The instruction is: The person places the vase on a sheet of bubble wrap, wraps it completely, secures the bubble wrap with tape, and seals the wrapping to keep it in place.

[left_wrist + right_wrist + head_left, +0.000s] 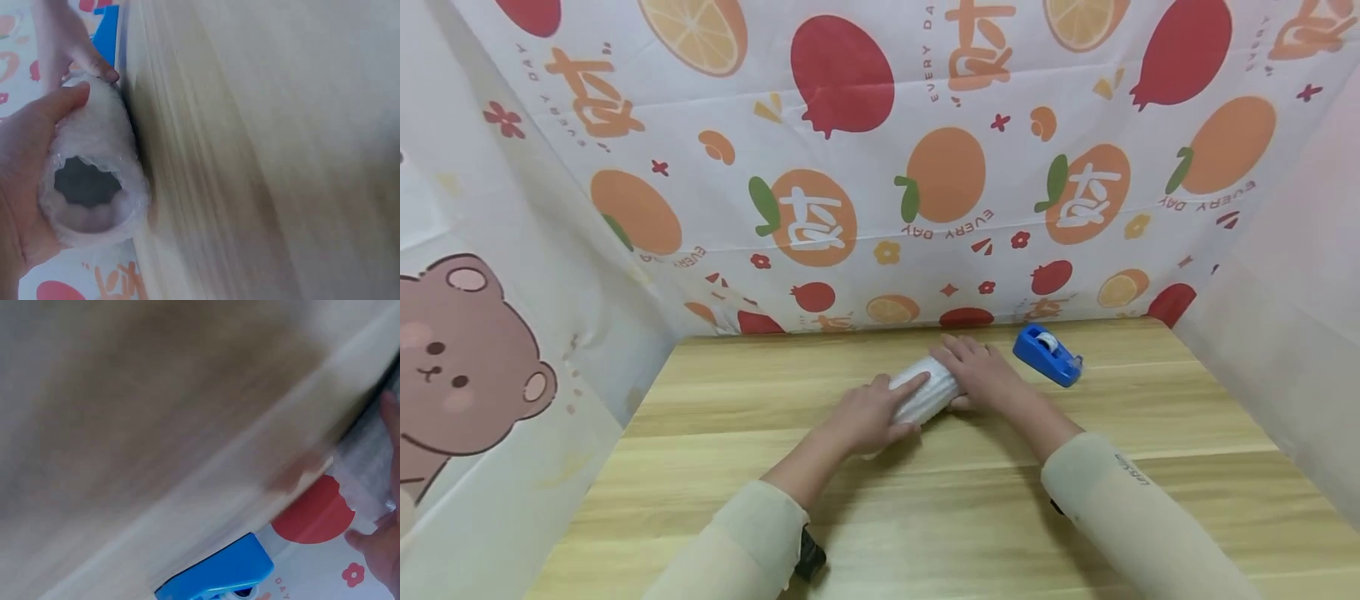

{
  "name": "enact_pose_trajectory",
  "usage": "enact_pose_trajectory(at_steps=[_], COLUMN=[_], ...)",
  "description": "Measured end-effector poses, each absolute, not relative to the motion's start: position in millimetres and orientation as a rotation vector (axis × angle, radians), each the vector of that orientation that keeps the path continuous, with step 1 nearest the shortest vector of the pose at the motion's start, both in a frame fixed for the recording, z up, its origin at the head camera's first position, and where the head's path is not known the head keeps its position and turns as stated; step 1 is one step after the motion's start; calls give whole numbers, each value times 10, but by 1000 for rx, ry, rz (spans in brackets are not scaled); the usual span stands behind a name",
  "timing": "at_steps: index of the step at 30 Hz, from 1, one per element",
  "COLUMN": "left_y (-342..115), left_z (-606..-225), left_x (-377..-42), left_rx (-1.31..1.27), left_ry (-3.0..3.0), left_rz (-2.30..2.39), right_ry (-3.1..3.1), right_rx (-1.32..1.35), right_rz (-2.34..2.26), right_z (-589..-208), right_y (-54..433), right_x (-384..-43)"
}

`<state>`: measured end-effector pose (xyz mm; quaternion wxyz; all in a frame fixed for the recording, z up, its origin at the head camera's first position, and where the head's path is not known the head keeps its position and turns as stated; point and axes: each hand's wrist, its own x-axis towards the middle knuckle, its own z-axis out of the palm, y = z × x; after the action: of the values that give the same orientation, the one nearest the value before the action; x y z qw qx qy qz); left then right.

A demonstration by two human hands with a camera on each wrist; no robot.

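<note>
A whitish roll of bubble wrap (927, 392) lies slantwise on the wooden table, between both hands. Its near end, in the left wrist view, is round with a dark grey area inside the wrap's rim (87, 232). My left hand (867, 415) grips the near left end, thumb below and index finger stretched along the top. Around the far right end my right hand (981, 371) curls its fingers over the roll. In the right wrist view that hand (384, 553) and the roll (369, 459) show only at the right edge.
A blue tape dispenser (1049, 354) with a tape roll stands right of the right hand, near the table's back edge. Behind the wooden table (737, 400) hangs a fruit-printed cloth (880, 167). A bear-printed sheet (467, 358) covers the left side.
</note>
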<state>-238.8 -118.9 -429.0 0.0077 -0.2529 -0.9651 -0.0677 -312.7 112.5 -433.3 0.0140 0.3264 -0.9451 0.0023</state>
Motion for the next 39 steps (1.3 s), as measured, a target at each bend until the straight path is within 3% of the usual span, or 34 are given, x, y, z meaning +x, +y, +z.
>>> enact_pose_trajectory(at_steps=[6,21,28,35,39], left_y=[-1142,-1024,-990,-979,-995], left_z=[-4289,-4283,-4287,-4325,-4315], left_x=[-2331,-2160,-2143,-2131,-2130], left_rx=[-703,-882,-884,-889,-878], left_ry=[-3045,-2877,-2924,-2905,-2904], left_rz=[-147,1,-19,-4,-11], right_ry=[-2893,-2954,-3061,-3044,-3010], right_rx=[980,927,832,828,781], right_rz=[-4,97,446,1131,1232], right_z=[-4392,-4325,-4361,-4287,-4254], right_y=[1083,1061,1127,1215,1161], right_x=[-3114,-3134,-3143,-3183,-3202])
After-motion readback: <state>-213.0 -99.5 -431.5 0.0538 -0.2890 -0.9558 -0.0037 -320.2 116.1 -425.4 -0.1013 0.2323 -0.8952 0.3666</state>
